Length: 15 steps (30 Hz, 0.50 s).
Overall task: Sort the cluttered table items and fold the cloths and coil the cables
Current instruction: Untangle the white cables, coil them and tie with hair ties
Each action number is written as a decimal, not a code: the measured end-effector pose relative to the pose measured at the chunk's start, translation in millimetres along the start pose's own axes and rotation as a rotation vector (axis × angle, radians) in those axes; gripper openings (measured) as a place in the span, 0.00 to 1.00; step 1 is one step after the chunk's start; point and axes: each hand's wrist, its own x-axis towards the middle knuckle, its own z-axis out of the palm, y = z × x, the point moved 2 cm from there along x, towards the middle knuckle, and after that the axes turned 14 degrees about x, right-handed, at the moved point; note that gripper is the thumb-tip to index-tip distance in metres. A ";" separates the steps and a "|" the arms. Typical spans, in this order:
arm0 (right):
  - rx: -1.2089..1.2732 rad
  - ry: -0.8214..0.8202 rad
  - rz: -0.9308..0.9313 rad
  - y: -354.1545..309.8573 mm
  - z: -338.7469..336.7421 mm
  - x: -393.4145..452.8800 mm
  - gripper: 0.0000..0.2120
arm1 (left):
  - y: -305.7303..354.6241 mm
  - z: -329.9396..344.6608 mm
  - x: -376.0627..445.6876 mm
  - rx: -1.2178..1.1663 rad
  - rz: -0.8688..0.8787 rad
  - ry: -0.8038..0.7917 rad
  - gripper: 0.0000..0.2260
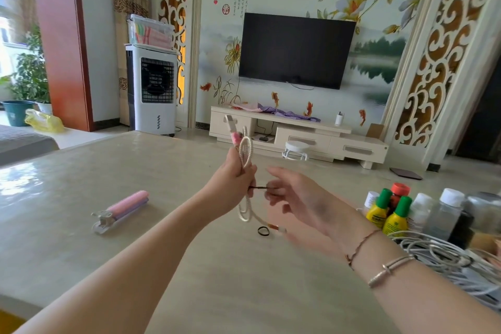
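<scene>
My left hand (235,173) grips a coiled white braided cable (247,152) upright above the table. One plug end sticks up above the fist, and a loop hangs below with the other plug near the tabletop. My right hand (294,198) pinches a thin black hair band (261,187) stretched sideways from the coil at my left hand. A second black band (263,231) lies on the table (135,238) under the hanging loop.
A pink and purple folded device (122,210) lies on the table at the left. Several bottles (401,214) stand at the right edge, with a heap of white cables (444,257) in front of them. A TV and low cabinet stand beyond the table.
</scene>
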 end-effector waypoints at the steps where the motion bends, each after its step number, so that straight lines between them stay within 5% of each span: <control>1: -0.073 0.043 -0.022 0.9 0.1 -1.1 0.19 | -3.1 -0.8 -0.2 0.094 0.036 0.017 0.04; 3: 0.054 0.079 -0.057 -2.1 0.2 -6.5 0.16 | -9.3 0.9 0.8 0.226 0.069 0.019 0.04; 5: 0.537 0.084 -0.028 -5.1 -3.3 -13.1 0.12 | -14.2 2.1 2.8 0.239 0.024 0.031 0.05; 7: 0.974 0.057 0.014 -6.1 -2.4 -18.3 0.12 | -15.2 1.2 6.8 0.153 -0.048 0.065 0.06; 9: 1.123 0.056 -0.021 -1.7 -0.2 -19.6 0.13 | -12.4 2.0 8.7 0.030 -0.115 0.065 0.10; 12: 0.862 0.144 -0.234 -1.4 11.8 -17.1 0.15 | -4.2 5.8 6.7 -0.112 -0.160 0.046 0.13; 15: 0.153 0.497 -0.596 5.8 10.4 -8.8 0.12 | 6.5 5.1 1.6 -0.178 -0.147 0.024 0.13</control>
